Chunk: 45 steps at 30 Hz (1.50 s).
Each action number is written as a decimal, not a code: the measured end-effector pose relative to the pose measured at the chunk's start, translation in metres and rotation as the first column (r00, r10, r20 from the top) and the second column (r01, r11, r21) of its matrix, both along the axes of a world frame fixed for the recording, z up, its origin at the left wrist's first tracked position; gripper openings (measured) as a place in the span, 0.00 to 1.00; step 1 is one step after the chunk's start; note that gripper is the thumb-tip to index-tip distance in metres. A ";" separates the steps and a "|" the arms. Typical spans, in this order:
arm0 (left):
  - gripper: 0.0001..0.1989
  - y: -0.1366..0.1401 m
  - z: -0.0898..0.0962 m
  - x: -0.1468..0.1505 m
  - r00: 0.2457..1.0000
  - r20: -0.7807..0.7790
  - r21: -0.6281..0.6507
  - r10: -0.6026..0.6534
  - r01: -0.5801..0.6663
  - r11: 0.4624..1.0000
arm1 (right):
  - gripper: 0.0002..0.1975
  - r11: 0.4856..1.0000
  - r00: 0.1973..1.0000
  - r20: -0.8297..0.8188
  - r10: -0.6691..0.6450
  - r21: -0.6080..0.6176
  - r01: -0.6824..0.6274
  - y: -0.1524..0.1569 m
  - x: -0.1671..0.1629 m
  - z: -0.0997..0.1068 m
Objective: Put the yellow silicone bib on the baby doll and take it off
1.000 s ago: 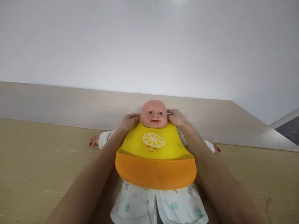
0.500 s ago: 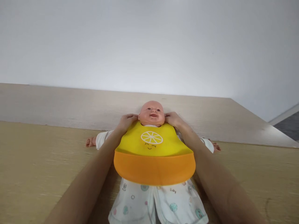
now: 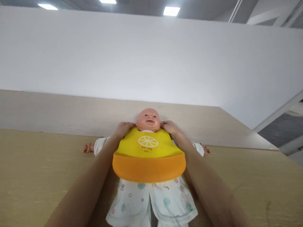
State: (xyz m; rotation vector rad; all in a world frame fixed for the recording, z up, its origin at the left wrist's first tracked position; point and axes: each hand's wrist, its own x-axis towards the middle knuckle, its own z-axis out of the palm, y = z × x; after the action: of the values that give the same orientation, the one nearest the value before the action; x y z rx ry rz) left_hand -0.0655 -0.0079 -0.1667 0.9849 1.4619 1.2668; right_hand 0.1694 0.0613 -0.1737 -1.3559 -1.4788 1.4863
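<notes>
In the head view, a white partition [image 3: 142, 56] stands across the back, with ceiling lights [image 3: 171, 11] showing above its top edge. In front of it runs a paler wooden strip [image 3: 59, 110], and nearer the camera is the yellowish table [image 3: 30, 167]. A dark floor area [image 3: 281, 127] shows past the corner at the right.

The doll [image 3: 148, 120] lies face up along the middle, its head over the pale strip and its arms stretched out sideways. The yellow bib [image 3: 148, 149], with its orange pocket [image 3: 149, 168], covers the chest, above white printed clothing [image 3: 134, 200].

Both bare forearms reach forward along either side of the doll, crossing over its sleeves and partly hiding them. The left hand [image 3: 123, 129] and right hand [image 3: 169, 127] are at the bib's upper corners, beside the neck, backs upward and fingers bent inward. The fingertips go out of sight by the neck, so I cannot tell whether they pinch the bib's straps or merely touch there.
</notes>
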 end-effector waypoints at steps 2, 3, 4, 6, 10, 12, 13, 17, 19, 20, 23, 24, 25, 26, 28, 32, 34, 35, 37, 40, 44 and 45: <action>0.03 -0.002 0.003 0.002 0.999 -0.054 -0.048 -0.007 0.005 0.999 | 0.06 0.999 0.998 -0.052 -0.041 0.013 0.042 -0.010 0.007 0.008; 0.03 -0.005 0.006 0.003 0.998 -0.063 -0.063 -0.014 0.010 0.998 | 0.06 0.998 0.995 -0.082 -0.062 0.027 0.064 -0.016 0.011 0.014; 0.01 -0.008 0.009 0.004 0.999 -0.046 -0.058 -0.023 0.021 0.998 | 0.07 0.995 0.990 -0.116 -0.082 0.039 0.087 -0.024 0.017 0.020; 0.05 -0.018 0.016 0.005 0.999 0.006 -0.030 -0.040 0.040 0.999 | 0.08 0.992 0.978 -0.185 -0.102 0.049 0.112 -0.042 0.027 0.031; 0.11 -0.053 0.030 0.002 1.000 0.012 0.044 0.004 -0.004 0.999 | 0.13 0.999 0.958 -0.286 0.036 0.015 -0.033 -0.082 0.041 0.039; 0.14 -0.073 0.036 0.000 0.999 0.047 0.052 -0.016 0.013 0.999 | 0.15 0.996 0.943 -0.321 0.086 0.004 -0.090 -0.097 0.043 0.037; 0.16 -0.083 0.039 -0.001 0.995 0.082 0.037 -0.065 0.062 0.997 | 0.16 0.996 0.940 -0.332 0.081 -0.002 -0.086 -0.103 0.043 0.036; 0.22 -0.110 0.049 0.000 0.952 0.194 0.005 -0.239 0.242 0.970 | 0.19 0.999 0.925 -0.379 -0.004 -0.041 -0.013 -0.113 0.039 0.035; 0.22 -0.111 0.053 0.004 0.961 0.200 0.033 -0.189 0.186 0.982 | 0.19 0.999 0.908 -0.418 -0.039 -0.044 0.023 -0.111 0.035 0.037; 0.21 -0.110 0.054 0.007 0.968 0.201 0.050 -0.151 0.143 0.988 | 0.19 0.998 0.900 -0.433 -0.058 -0.036 0.047 -0.109 0.034 0.037; 0.17 -0.102 0.052 0.015 0.981 0.186 0.064 -0.057 0.045 0.997 | 0.16 0.993 0.898 -0.426 -0.109 -0.004 0.118 -0.102 0.028 0.037; 0.15 -0.099 0.049 0.016 0.984 0.176 0.059 -0.040 0.030 0.998 | 0.16 0.991 0.905 -0.408 -0.118 0.003 0.131 -0.100 0.026 0.036; 0.14 -0.098 0.047 0.018 0.986 0.164 0.050 -0.032 0.024 0.998 | 0.15 0.990 0.914 -0.387 -0.124 0.009 0.138 -0.098 0.024 0.034; 0.14 -0.096 0.043 0.018 0.988 0.151 0.040 -0.028 0.022 0.999 | 0.15 0.989 0.921 -0.368 -0.130 0.014 0.145 -0.097 0.022 0.032; 0.14 -0.095 0.037 0.018 0.994 0.108 0.032 -0.021 0.018 0.999 | 0.14 0.987 0.929 -0.340 -0.144 0.022 0.160 -0.094 0.020 0.028; 0.18 -0.095 0.026 0.014 0.991 -0.134 0.084 0.021 -0.009 0.996 | 0.13 0.984 0.950 -0.268 -0.162 0.030 0.176 -0.090 0.020 0.021; 0.21 -0.100 0.018 0.012 0.953 -0.296 0.135 0.065 -0.025 0.991 | 0.12 0.983 0.960 -0.230 -0.160 0.054 0.177 -0.086 0.022 0.017; 0.22 -0.104 0.015 0.010 0.927 -0.366 0.175 0.087 -0.023 0.984 | 0.12 0.981 0.962 -0.218 -0.162 0.065 0.180 -0.084 0.024 0.015; 0.23 -0.115 0.008 0.009 0.859 -0.498 0.305 0.119 0.044 0.951 | 0.12 0.980 0.961 -0.220 -0.170 0.068 0.189 -0.081 0.026 0.011; 0.22 -0.137 0.008 0.011 0.642 -0.748 0.484 0.166 0.357 0.799 | 0.14 0.979 0.950 -0.255 -0.180 0.046 0.198 -0.077 0.027 0.005; 0.15 -0.162 0.023 0.029 0.277 -0.899 0.437 0.338 0.579 0.688 | 0.15 0.973 0.944 -0.258 -0.205 0.052 0.226 -0.076 0.027 0.004; 0.15 -0.166 0.025 0.034 0.226 -0.897 0.438 0.381 0.577 0.689 | 0.14 0.969 0.943 -0.252 -0.216 0.060 0.239 -0.077 0.027 0.006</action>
State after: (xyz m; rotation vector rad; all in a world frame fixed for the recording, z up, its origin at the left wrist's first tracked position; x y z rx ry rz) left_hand -0.0312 -0.1737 -0.1412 2.8810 1.6416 1.0609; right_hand 0.1968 -0.0158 -0.1679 -1.1972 -1.1770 1.3660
